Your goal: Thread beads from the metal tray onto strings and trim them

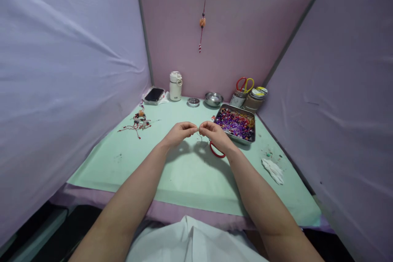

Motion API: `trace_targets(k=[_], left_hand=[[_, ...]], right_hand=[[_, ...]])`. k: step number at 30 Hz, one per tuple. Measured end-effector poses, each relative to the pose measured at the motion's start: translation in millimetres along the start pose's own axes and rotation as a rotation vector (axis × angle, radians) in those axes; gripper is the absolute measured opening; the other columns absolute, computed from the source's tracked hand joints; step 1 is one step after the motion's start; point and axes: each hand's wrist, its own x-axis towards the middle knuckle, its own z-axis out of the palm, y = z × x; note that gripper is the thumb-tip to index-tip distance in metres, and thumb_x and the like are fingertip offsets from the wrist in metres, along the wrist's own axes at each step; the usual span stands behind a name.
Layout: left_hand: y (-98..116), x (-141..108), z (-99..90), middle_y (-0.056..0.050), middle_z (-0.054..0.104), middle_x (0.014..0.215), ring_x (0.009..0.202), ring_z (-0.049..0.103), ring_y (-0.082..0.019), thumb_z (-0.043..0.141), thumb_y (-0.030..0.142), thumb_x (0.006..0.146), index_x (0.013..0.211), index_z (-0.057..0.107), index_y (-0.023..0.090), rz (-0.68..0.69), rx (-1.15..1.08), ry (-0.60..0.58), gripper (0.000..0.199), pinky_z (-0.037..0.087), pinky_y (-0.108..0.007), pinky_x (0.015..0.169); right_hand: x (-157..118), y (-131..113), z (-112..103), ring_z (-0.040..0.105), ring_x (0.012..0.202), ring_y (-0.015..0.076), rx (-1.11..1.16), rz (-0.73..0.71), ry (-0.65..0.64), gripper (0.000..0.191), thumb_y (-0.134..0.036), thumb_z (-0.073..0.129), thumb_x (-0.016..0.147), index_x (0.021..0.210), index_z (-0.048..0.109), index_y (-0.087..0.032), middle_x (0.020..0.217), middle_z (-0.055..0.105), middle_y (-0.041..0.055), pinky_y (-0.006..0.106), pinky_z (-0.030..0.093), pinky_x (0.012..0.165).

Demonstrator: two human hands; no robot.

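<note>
Above the middle of the table, my left hand (182, 132) and my right hand (211, 132) meet almost fingertip to fingertip, each closed in a pinch. A fine thread (200, 136) dangles just below the fingertips, and a tiny pale piece seems to sit between them, too small to name. Under my right wrist lies a pair of scissors with a red handle (217, 154), its blades mostly hidden. Just right of that hand, a metal tray (253, 133) holds many purple, red and dark beads (233, 123).
Finished-looking beaded cords (141, 120) lie at the left. Along the back stand a phone (154, 95), a white bottle (175, 86), a small round dish (193, 102), a steel bowl (214, 99) and jars (255, 100) beside scissors (245, 85). A white cloth (272, 171) lies right; a beaded string (202, 22) hangs behind.
</note>
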Motion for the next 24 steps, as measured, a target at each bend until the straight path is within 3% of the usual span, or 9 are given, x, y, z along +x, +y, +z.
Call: trace_targets(k=[7, 17, 21, 24], left_hand=[[7.5, -4.1, 0.0, -0.007, 0.061, 0.112, 0.073, 0.048, -0.008, 0.076, 0.035, 0.063, 0.069, 0.07, 0.016, -0.002, -0.259, 0.008, 0.021, 0.038, -0.023, 0.063], [5.2, 0.5, 0.0, -0.004, 0.065, 0.085, 0.072, 0.05, -0.009, 0.081, 0.034, 0.057, 0.071, 0.07, 0.017, -0.018, -0.357, 0.161, 0.025, 0.039, -0.022, 0.063], [1.5, 4.0, 1.4, -0.004, 0.065, 0.079, 0.071, 0.05, -0.01, 0.081, 0.036, 0.054, 0.071, 0.069, 0.016, -0.047, -0.292, 0.238, 0.03, 0.037, -0.023, 0.062], [-2.8, 6.1, 1.0, -0.003, 0.065, 0.076, 0.069, 0.051, -0.01, 0.08, 0.038, 0.056, 0.072, 0.068, 0.016, -0.053, -0.242, 0.242, 0.03, 0.036, -0.022, 0.061]], right_hand=[[2.6, 7.8, -3.5, 0.049, 0.066, 0.0144, -0.354, -0.08, 0.081, 0.01, -0.029, 0.055, 0.078, 0.076, 0.059, -0.02, 0.067, 0.058, -0.0015, 0.028, 0.037, 0.067], [3.1, 23.0, -11.2, 0.054, 0.071, 0.0188, -0.932, -0.061, 0.178, 0.011, -0.014, 0.054, 0.078, 0.073, 0.061, -0.02, 0.075, 0.065, 0.0054, 0.029, 0.034, 0.065], [3.3, 25.0, -10.3, 0.054, 0.077, 0.0186, -0.907, -0.134, 0.157, 0.022, -0.005, 0.048, 0.073, 0.082, 0.062, -0.019, 0.087, 0.063, 0.0069, 0.03, 0.037, 0.072], [3.1, 18.1, -4.3, 0.053, 0.077, 0.0166, -0.676, -0.168, 0.188, 0.021, -0.009, 0.047, 0.074, 0.084, 0.062, -0.019, 0.088, 0.063, 0.0048, 0.031, 0.039, 0.076]])
